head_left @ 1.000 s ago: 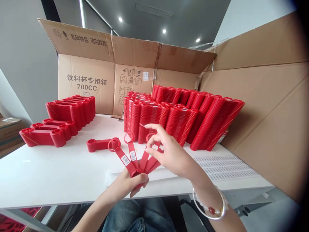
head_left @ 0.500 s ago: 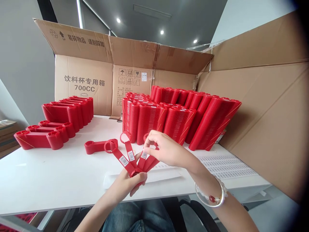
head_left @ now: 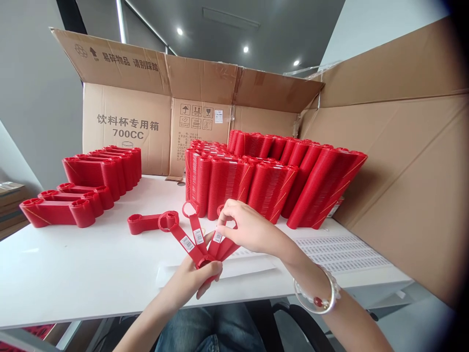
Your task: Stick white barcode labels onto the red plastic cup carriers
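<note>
My left hand (head_left: 201, 276) is closed around the lower ends of several fanned-out red plastic strips (head_left: 185, 239) with a ring at each end. Barcode stickers show on the strips' middles. My right hand (head_left: 249, 226) comes over from the right, thumb and index finger pinched at the upper edge of a barcode sticker (head_left: 217, 236) on one strip. Its other fingers curl in front of that strip's ring and partly hide it. Just behind the fan, a short stack of the same strips (head_left: 146, 223) lies on the white table (head_left: 91, 274).
Tall banded stacks of red strips (head_left: 229, 183) stand behind my hands, and more bundles (head_left: 82, 212) sit at the left. Sheets of barcode stickers (head_left: 340, 253) lie at the right, with a white backing sheet (head_left: 245, 268) under my hands. Cardboard (head_left: 126, 129) walls the back and right.
My right hand and wrist have shifted very slightly, the fingertips staying at the same sticker. My left hand keeps its hold on the fan of strips.
</note>
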Demonstrator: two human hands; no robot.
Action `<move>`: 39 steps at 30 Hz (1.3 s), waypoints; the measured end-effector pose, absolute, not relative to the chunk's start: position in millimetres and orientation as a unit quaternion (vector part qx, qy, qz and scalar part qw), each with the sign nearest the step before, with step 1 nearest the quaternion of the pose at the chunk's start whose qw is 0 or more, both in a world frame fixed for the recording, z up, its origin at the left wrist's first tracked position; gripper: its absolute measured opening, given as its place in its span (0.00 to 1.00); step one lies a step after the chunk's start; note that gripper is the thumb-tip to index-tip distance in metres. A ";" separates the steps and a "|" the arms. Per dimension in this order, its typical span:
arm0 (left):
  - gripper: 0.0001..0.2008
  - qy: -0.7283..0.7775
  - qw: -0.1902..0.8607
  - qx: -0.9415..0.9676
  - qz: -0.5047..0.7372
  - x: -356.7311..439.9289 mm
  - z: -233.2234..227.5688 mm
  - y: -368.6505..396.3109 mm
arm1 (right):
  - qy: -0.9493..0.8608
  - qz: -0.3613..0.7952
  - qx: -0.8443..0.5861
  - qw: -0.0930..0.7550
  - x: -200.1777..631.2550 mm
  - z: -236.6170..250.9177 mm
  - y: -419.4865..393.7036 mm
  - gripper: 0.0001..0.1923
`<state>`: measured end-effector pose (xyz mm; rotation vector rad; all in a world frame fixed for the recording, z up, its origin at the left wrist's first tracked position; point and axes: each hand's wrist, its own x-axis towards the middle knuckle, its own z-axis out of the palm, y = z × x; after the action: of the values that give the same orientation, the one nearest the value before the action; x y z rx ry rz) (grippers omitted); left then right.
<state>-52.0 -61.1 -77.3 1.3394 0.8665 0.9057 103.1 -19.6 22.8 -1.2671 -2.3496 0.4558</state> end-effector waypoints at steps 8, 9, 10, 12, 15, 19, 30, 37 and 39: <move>0.30 0.373 0.603 0.583 0.395 -52.0 -80.7 -61.0 | -0.846 0.173 -0.454 0.219 103.8 22.0 -18.8 0.08; 0.30 0.374 0.604 0.582 0.395 -52.2 -81.6 -60.8 | -0.845 0.178 -0.456 0.218 104.0 22.2 -18.6 0.08; 0.30 0.373 0.605 0.581 0.395 -52.5 -82.3 -60.6 | -0.843 0.183 -0.457 0.217 104.1 22.5 -18.3 0.08; 0.31 0.374 0.607 0.580 0.394 -52.7 -82.7 -60.5 | -0.841 0.194 -0.459 0.208 104.4 23.3 -17.7 0.08; 0.32 0.375 0.608 0.580 0.390 -52.0 -81.2 -60.9 | -0.841 0.208 -0.461 0.192 105.0 24.2 -17.2 0.06; 0.32 0.383 0.605 0.581 0.388 -50.1 -79.0 -62.4 | -0.837 0.212 -0.468 0.190 106.3 23.2 -17.7 0.07; 0.29 0.384 0.594 0.588 0.393 -50.0 -76.3 -64.7 | -0.843 0.178 -0.458 0.218 106.0 14.7 -18.6 0.09; 0.23 0.385 0.597 0.584 0.392 -49.8 -74.8 -66.0 | -0.841 0.129 -0.466 0.244 101.4 7.6 -25.9 0.09; 0.20 0.385 0.597 0.584 0.392 -49.4 -74.0 -67.4 | -0.843 0.090 -0.463 0.259 99.1 3.6 -29.9 0.10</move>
<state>-49.4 -67.4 -74.0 1.3558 0.8939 0.9105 99.1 -29.9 3.6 -1.2546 -2.2845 0.2451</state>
